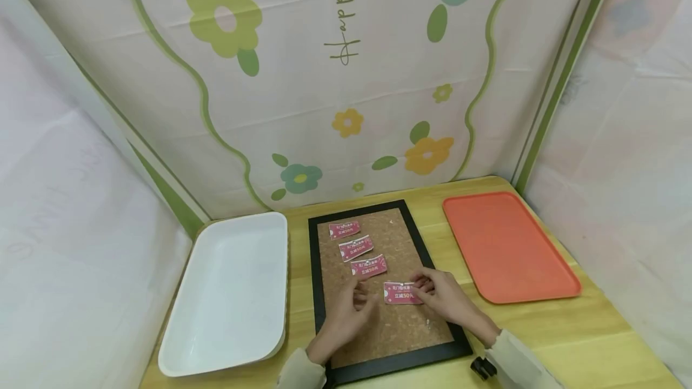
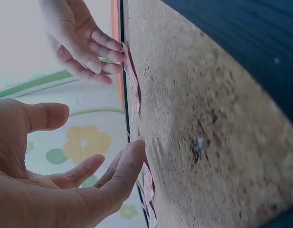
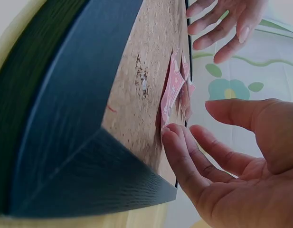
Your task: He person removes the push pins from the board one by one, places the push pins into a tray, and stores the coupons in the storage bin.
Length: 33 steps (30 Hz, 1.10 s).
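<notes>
Pink paper coupons with white lettering lie on a black-framed cork board. Three sit in a slanting column at its upper left; the lowest coupon is further right. My right hand rests its fingertips on that coupon's right end; in the right wrist view, the thumb of the right hand stands apart from the fingers. My left hand is just below the third coupon. In the left wrist view, the left hand has its thumb and fingers spread, a fingertip at the cork, nothing held.
To the left stands a deep white tray. A flat red-orange tray lies to the right on the wooden table. By the board's lower right corner is a small black object. Floral fabric hangs behind.
</notes>
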Tool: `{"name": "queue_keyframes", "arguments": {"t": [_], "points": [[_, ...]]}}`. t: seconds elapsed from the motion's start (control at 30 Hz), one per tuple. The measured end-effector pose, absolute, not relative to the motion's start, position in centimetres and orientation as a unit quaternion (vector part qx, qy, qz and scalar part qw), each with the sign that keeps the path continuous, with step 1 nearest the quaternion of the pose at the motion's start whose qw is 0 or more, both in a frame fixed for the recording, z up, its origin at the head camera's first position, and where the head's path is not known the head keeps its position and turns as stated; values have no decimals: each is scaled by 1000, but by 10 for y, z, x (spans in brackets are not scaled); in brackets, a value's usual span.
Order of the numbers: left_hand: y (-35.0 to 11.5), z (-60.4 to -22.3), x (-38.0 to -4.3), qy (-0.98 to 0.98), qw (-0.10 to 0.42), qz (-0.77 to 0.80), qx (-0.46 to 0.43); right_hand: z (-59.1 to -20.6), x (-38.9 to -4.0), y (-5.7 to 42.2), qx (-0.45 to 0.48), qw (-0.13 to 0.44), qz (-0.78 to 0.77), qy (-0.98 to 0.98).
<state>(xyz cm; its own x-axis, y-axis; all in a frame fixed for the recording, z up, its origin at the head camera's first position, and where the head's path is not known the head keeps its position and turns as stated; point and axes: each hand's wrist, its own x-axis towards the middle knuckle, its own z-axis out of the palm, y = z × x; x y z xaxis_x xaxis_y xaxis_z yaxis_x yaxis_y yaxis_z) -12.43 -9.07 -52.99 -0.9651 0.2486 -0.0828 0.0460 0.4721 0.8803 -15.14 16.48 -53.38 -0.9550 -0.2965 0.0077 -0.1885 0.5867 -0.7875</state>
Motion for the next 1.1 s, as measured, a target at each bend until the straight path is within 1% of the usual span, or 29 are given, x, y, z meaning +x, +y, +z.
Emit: {"name": "queue_keyframes", "arguments": {"t": [0.27,0.47,0.63,1.1], "points": [[-83,-532,-124,848,109,510,96,-539,-154,163,-120,93,-431,890],[-78,-532,-125,845,119,514,88,-540,-157,161,-108,102,-427,892],[-71,-535,-125,844,107,517,90,-541,-158,161,-103,110,-430,890],[-63,-536,-129,834,110,536,74,-545,-161,159,-114,93,-433,889]]}}
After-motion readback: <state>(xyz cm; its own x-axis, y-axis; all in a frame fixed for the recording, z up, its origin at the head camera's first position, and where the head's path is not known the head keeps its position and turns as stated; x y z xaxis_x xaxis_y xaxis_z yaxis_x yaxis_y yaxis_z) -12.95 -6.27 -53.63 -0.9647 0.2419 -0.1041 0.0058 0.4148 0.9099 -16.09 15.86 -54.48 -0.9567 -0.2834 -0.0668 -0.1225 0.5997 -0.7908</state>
